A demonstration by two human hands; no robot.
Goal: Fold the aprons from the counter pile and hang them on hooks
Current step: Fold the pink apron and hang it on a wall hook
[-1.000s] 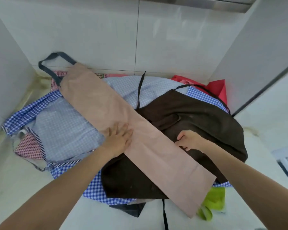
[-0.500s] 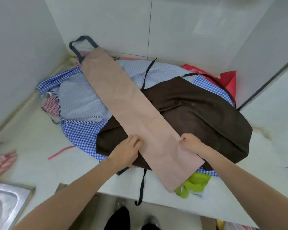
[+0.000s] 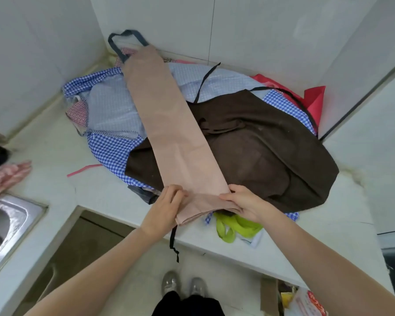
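Observation:
A pink-beige apron (image 3: pixel 169 124), folded into a long narrow strip, lies diagonally across the pile on the white counter (image 3: pixel 55 156). Its dark neck loop (image 3: pixel 123 42) rests against the back wall. My left hand (image 3: pixel 167 206) pinches the strip's near left corner. My right hand (image 3: pixel 242 201) grips the near right corner, and the near end is lifted and bent. Beneath it lie a dark brown apron (image 3: pixel 260 151), a blue checked apron (image 3: pixel 110 147), a pale blue one (image 3: pixel 110 110) and a red one (image 3: pixel 312 99).
A steel sink (image 3: pixel 7 224) sits at the left, with pink cloth (image 3: pixel 7 176) beside it. A lime green strap (image 3: pixel 235 226) pokes out at the counter's front edge. A black tie (image 3: pixel 173 242) hangs over that edge. Tiled walls close the corner. My feet stand below.
Both hands slid down the beige strip toward me, from its middle to its near end, and now hold the two near corners, lifting that end. My view tilted further down.

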